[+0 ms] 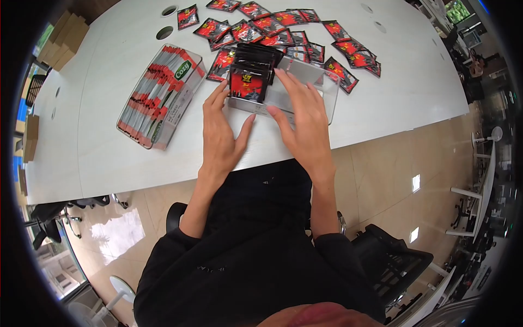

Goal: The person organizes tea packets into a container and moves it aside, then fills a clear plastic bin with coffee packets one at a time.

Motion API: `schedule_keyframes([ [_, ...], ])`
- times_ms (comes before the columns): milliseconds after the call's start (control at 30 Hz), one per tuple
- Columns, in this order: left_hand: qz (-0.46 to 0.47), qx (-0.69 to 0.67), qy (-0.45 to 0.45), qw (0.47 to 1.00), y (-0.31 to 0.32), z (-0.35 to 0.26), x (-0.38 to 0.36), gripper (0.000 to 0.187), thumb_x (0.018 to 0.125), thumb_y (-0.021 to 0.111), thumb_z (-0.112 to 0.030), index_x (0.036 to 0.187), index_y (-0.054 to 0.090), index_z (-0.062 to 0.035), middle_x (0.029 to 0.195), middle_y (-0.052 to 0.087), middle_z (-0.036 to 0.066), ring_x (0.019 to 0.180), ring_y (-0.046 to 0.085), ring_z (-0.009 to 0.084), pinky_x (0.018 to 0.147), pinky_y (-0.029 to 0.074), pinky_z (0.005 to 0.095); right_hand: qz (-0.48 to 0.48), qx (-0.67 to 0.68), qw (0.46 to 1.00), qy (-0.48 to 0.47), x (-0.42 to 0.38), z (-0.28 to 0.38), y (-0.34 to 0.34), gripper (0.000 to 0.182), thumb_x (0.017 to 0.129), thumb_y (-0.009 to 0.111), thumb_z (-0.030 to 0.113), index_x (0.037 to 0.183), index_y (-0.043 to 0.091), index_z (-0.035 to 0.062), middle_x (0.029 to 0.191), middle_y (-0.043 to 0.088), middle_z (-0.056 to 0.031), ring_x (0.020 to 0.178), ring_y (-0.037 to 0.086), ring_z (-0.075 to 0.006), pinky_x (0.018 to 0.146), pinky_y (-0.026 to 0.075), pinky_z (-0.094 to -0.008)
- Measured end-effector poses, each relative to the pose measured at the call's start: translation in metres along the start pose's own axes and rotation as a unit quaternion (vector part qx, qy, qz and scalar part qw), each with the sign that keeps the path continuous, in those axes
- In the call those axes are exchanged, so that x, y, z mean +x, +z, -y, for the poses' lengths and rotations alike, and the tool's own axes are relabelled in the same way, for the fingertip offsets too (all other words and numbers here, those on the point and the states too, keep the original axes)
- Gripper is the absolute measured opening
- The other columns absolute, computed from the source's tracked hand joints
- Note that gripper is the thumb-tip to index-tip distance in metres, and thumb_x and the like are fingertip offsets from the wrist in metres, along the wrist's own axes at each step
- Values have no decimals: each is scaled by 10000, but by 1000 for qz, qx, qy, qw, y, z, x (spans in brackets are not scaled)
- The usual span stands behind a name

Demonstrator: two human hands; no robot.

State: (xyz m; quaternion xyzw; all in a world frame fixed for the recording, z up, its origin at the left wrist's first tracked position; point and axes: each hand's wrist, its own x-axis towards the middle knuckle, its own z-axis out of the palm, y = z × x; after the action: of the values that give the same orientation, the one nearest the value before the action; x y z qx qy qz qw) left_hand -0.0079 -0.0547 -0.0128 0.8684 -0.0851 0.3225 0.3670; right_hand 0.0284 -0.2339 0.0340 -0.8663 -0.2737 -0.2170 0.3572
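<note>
A clear plastic box (327,92) lies near the table's front edge, with a row of black and red packets (248,85) standing in its left part. My left hand (219,131) is at the box's left side, fingers apart, its fingertips by the front packet. Over the right part of the box is my right hand (305,120), fingers spread, its fingertips near the right side of the packets. Neither hand has anything gripped in it. Many loose red and black packets (246,31) are scattered on the table behind the box.
Left of my hands, a second clear box (185,103) holds rows of thin red and white sachets (155,87). The white table (98,152) has round holes at the back left. Cardboard boxes (64,41) are at the far left, a black chair (387,261) at the lower right.
</note>
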Motion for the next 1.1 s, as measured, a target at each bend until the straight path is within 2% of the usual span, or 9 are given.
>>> schedule_keyframes([
  [67,4,18,7,1000,-1,1,-2,678,857,804,-97,1393,419,57,1497,466,260,1296,509,403,1042,453,452,-98,3,994,53,-13,-3,-10,320,960,699,151,1263,688,47,1275,682,-145,1269,586,-298,1081,419,-436],
  [233,17,68,16,997,-6,-6,-4,629,867,790,-109,1371,444,36,1500,476,265,1277,524,410,1039,458,440,-268,48,939,208,-52,-65,-26,202,1021,629,140,1173,690,20,1222,699,-110,1199,615,-248,1001,474,-370],
  [367,15,77,44,996,-10,-5,-11,626,867,776,-94,1378,441,42,1510,462,269,1276,523,420,1051,455,448,-155,191,936,251,-66,-76,-21,303,1070,529,183,1303,625,14,1208,697,-144,1191,623,-283,1024,463,-397],
  [433,52,60,7,997,-13,-3,-18,703,867,767,-93,1457,416,55,1534,440,259,1302,501,437,1091,415,479,-106,6,978,181,-83,-76,-9,386,1072,522,246,1380,589,24,1188,686,-174,1179,619,-326,1047,445,-440],
  [567,83,34,-26,996,-26,-12,-22,726,863,767,-84,1482,406,37,1548,429,241,1337,486,429,1092,418,474,-70,-112,985,112,-85,-72,-13,452,1067,522,297,1433,557,35,1175,677,-188,1114,615,-348,1029,438,-461],
  [867,95,-106,-34,989,-46,1,-36,765,823,786,-43,1486,406,1,1595,385,182,995,594,233,934,505,350,7,-81,992,94,-74,-85,-24,439,1042,555,283,1390,583,17,1146,635,-105,1080,578,-286,972,404,-385],
  [967,101,-181,-61,976,-50,15,-41,763,831,774,-28,1498,403,-40,1598,387,140,1029,583,177,928,497,326,55,-45,997,42,-68,-96,-35,402,1058,520,286,1341,617,16,1136,629,-102,1077,573,-288,967,396,-377],
  [1033,71,-334,-171,924,-50,23,-43,744,867,756,-23,1507,377,-22,1576,403,154,1044,562,170,944,504,345,92,47,990,98,-66,-110,-37,406,1092,458,305,1306,656,23,1165,636,-104,1112,574,-279,1002,403,-382],
  [1100,41,-349,-214,912,-53,21,-39,736,891,746,-38,1526,375,-12,1574,412,145,1173,558,193,996,494,348,-12,141,984,108,-53,-126,-44,516,1135,341,383,1314,666,25,1285,620,-133,1234,543,-275,1114,380,-391],
])
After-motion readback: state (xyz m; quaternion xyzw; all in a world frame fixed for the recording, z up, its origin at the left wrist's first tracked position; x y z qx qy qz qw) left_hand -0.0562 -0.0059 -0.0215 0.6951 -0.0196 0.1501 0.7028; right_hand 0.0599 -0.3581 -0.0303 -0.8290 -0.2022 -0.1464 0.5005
